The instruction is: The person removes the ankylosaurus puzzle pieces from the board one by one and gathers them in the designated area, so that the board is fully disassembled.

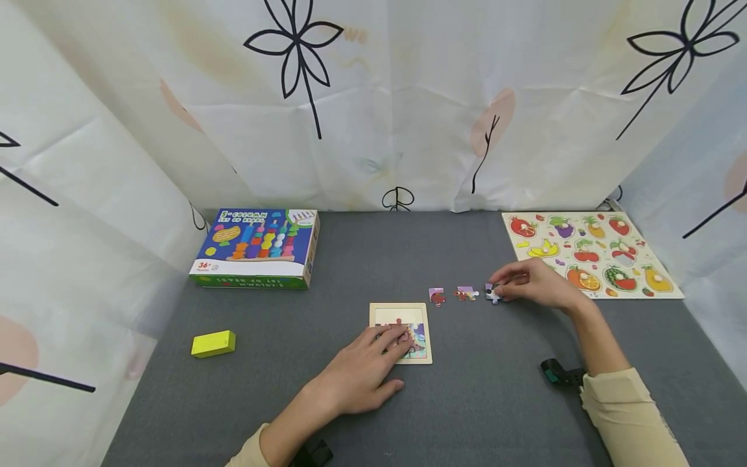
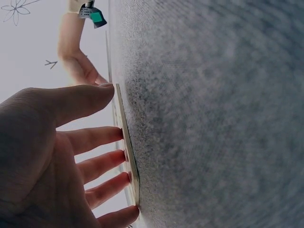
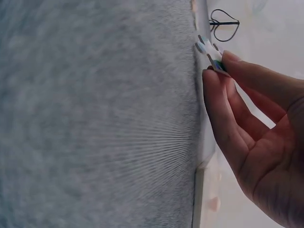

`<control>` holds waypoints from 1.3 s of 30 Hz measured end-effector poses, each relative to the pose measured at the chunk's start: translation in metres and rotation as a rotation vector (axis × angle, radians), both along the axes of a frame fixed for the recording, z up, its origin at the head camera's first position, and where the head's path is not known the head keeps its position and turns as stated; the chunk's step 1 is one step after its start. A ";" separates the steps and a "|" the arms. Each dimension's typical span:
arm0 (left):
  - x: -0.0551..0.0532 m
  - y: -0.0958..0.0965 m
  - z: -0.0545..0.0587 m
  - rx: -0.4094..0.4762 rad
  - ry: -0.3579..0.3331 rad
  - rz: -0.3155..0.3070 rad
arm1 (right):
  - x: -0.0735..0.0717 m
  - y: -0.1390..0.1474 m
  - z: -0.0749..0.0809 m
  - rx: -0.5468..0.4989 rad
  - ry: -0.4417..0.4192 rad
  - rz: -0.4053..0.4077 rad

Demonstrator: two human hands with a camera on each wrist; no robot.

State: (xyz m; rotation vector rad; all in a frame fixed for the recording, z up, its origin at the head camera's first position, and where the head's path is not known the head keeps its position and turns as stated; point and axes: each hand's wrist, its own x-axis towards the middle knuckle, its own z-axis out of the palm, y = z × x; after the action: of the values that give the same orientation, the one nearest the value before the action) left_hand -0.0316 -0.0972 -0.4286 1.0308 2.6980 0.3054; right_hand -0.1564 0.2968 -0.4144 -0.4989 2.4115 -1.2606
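Note:
My right hand [image 1: 539,283] pinches a jigsaw piece [image 1: 491,294] between thumb and fingers at the right end of a short row. In the right wrist view that jigsaw piece [image 3: 209,50] is raised and tilted at the fingertips. Two more pieces lie left of it: a purple-and-red one [image 1: 436,296] and a purple-and-orange one [image 1: 466,293]. My left hand [image 1: 358,376] rests its fingers on the wooden puzzle tray [image 1: 382,312], hiding part of the partly filled picture. Its fingers look extended in the left wrist view, with fingertips touching the tray [image 2: 124,128].
A blue toy box [image 1: 253,246] stands at the back left, with a yellow block [image 1: 213,344] in front of it. At the back right lies a fruit picture board [image 1: 636,259], close behind my right hand. A white patterned curtain [image 1: 373,97] borders the grey table [image 1: 327,285].

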 end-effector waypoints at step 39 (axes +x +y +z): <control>0.015 -0.004 0.019 -0.057 -0.082 -0.046 | 0.008 -0.026 0.007 -0.020 0.035 0.001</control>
State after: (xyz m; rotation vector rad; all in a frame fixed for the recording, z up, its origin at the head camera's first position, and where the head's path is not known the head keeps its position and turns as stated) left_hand -0.0163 -0.1009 -0.4100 1.0387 2.5909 0.2554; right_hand -0.1487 0.2706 -0.4078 -0.5319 2.4298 -1.2871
